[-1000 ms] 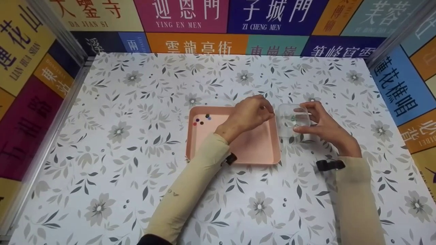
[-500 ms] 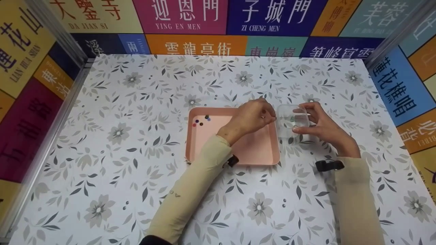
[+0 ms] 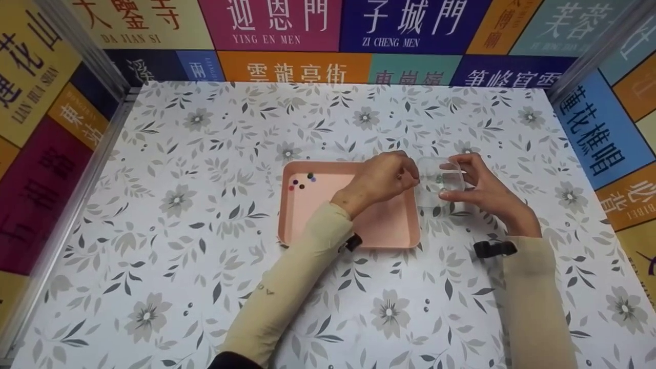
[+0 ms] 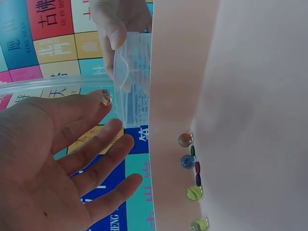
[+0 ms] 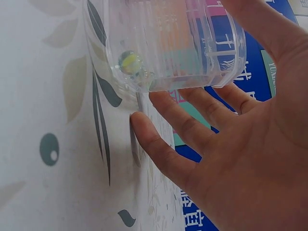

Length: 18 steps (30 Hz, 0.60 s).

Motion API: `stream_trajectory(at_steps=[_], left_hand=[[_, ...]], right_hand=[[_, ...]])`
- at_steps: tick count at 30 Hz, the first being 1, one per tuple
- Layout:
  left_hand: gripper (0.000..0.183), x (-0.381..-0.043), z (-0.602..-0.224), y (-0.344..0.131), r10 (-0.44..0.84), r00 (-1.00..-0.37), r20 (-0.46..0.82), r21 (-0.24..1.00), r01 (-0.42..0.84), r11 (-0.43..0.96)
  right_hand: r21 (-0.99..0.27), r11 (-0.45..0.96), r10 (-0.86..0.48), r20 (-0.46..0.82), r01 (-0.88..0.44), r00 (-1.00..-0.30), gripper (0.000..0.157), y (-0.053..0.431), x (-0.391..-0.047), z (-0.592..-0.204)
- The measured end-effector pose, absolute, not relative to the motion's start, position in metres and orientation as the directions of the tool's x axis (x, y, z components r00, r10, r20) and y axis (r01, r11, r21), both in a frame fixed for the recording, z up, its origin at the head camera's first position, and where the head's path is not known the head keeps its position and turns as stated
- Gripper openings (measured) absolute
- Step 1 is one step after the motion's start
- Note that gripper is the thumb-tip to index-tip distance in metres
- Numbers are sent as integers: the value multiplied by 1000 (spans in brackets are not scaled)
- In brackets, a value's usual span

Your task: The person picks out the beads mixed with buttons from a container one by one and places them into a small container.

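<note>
My left hand [image 3: 379,179] reaches over the right side of a pink tray [image 3: 330,242]. Its thumb and index finger pinch a small clear marble [image 4: 106,98] with orange in it; the other fingers are spread apart. To the right, my right hand [image 3: 489,192] grips a transparent plastic box [image 3: 426,192] by its sides, close beside the tray. Inside that box lies a yellow-green glass marble [image 5: 130,62] with more clear glass pieces against it. The left fingertips are right at the box's left edge in the head view.
Along one side of the tray lie several glass marbles [image 4: 194,193] and small flat coloured pieces [image 4: 198,167]. A floral cloth [image 3: 205,307] covers the table. Panels with large printed characters [image 3: 287,66] stand round the back and sides.
My left hand has shifted slightly right, its fingertips coming up to the box's edge. The right hand and the box stay almost where they were.
</note>
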<state>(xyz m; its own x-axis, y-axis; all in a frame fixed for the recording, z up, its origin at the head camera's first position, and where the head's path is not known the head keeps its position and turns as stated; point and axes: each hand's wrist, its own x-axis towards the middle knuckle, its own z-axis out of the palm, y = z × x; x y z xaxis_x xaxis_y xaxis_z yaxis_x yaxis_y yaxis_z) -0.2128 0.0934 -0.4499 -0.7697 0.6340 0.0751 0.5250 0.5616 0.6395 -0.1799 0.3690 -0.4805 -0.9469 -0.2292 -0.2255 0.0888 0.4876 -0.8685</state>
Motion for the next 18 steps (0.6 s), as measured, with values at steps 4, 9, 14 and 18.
stream_trajectory(at_steps=[4, 9, 14, 18], left_hand=[[18, -212, -450, 94, 641, -765, 59, 644, 520, 561], [18, -212, -450, 97, 658, -751, 55, 640, 532, 555], [17, -211, -449, 98, 662, -747, 61, 628, 544, 556], [17, -210, -449, 98, 661, -747, 68, 639, 541, 547]], right_hand=[[-867, 489, -223, -231, 97, -947, 77, 368, -180, -481], [-867, 487, -221, -242, 108, -945, 78, 368, -180, -481], [-865, 489, -220, -248, 114, -943, 79, 368, -179, -480], [-875, 473, -231, -238, 105, -943, 79, 368, -180, -480]])
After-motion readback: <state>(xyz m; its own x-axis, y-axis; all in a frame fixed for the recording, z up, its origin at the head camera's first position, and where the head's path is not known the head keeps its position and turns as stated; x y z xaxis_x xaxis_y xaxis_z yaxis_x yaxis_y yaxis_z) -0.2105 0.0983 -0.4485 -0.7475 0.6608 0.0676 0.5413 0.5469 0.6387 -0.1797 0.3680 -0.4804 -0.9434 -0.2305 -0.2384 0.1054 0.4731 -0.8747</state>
